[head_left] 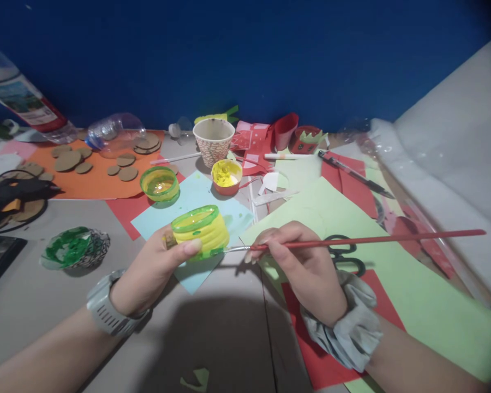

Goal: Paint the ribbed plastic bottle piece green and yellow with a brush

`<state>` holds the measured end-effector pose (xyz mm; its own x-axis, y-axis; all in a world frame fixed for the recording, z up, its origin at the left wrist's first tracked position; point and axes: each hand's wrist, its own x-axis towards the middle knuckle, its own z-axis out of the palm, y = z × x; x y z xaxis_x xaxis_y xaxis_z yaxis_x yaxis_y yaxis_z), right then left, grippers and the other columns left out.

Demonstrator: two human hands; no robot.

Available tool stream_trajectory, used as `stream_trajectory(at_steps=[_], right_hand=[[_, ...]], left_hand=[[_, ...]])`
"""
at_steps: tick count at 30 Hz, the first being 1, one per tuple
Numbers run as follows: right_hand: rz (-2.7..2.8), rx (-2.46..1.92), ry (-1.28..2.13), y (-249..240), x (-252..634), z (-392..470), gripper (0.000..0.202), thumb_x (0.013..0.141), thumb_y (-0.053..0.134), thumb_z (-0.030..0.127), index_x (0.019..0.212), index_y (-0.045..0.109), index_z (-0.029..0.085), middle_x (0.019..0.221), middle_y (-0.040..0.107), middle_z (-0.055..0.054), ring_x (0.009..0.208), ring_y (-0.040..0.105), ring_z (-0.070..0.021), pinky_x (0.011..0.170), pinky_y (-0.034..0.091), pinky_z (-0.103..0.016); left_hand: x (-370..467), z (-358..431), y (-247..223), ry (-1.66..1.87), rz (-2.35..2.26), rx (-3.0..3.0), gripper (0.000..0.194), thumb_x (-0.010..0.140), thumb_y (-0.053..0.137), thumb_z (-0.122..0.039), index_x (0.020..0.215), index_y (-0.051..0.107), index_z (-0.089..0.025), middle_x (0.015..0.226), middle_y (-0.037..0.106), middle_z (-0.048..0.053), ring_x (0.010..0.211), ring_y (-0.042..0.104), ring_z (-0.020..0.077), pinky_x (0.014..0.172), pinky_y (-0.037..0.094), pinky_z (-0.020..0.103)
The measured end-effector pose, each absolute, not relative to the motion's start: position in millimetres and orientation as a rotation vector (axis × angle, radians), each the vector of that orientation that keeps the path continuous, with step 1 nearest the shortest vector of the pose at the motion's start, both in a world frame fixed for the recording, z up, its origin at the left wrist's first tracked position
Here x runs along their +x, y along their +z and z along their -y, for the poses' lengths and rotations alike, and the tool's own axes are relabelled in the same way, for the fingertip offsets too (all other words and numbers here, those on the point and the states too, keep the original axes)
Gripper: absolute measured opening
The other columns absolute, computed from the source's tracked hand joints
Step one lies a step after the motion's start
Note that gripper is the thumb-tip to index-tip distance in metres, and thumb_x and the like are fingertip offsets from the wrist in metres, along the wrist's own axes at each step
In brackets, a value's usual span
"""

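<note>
My left hand (159,262) grips a cut-off plastic bottle piece (202,232) painted yellow, with a green band round its top rim. My right hand (298,262) is closed on a long red-handled paintbrush (376,239). The brush tip meets the lower right edge of the bottle piece, where green paint shows. Under the piece lies a light blue sheet (192,278). Just behind it stand a similar yellow and green painted piece (159,185) and a small red cup of yellow paint (227,177). Green paint fills a crumpled cup (76,248) left of my left hand.
A patterned paper cup (214,142) stands at the back. Cardboard discs (69,161) lie on orange paper (90,183). Black-handled scissors (343,254) rest by my right hand on green paper (425,305). A labelled bottle (28,98) leans at far left. A blue wall (245,54) closes the back.
</note>
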<state>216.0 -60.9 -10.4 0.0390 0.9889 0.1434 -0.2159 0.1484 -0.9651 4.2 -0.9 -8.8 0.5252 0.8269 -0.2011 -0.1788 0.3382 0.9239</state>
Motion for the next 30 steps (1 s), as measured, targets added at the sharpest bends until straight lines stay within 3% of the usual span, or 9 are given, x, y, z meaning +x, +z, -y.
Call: stream_trajectory(at_steps=[30], right_hand=[[0.969, -0.851, 1.259, -11.0, 219.0, 61.0, 0.012, 0.094, 0.055, 0.022, 0.083, 0.057, 0.024, 0.078, 0.069, 0.001, 0.074, 0.067, -0.0155, 0.069, 0.056, -0.031]], left_hand=[[5.9, 1.0, -1.7, 0.718, -0.834, 1.003, 0.037, 0.078, 0.069, -0.047, 0.107, 0.073, -0.023, 0.114, 0.073, 0.006, 0.110, 0.066, 0.0279, 0.095, 0.053, 0.038]])
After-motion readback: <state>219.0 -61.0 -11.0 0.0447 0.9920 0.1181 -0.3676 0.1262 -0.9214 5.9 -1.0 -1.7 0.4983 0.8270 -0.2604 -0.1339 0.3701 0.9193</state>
